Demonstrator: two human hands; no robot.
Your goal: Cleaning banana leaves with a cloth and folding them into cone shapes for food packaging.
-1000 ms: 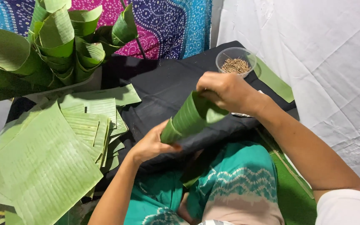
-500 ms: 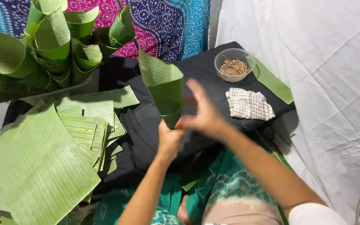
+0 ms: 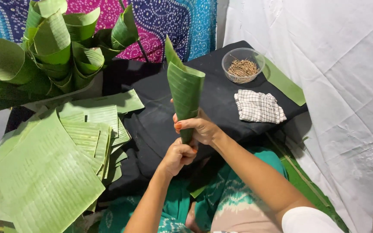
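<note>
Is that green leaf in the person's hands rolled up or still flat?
Rolled. The banana leaf forms an upright cone, wide mouth up, with the left hand and right hand gripping its narrow bottom end.

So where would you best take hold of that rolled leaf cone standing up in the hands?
Probably low down, at the narrow tip of the leaf cone, coming from below and the sides. It tapers there into a tight, firm roll, while the wide open mouth on top looks easy to crush. Both the left hand and right hand wrap it there, cone upright.
</note>
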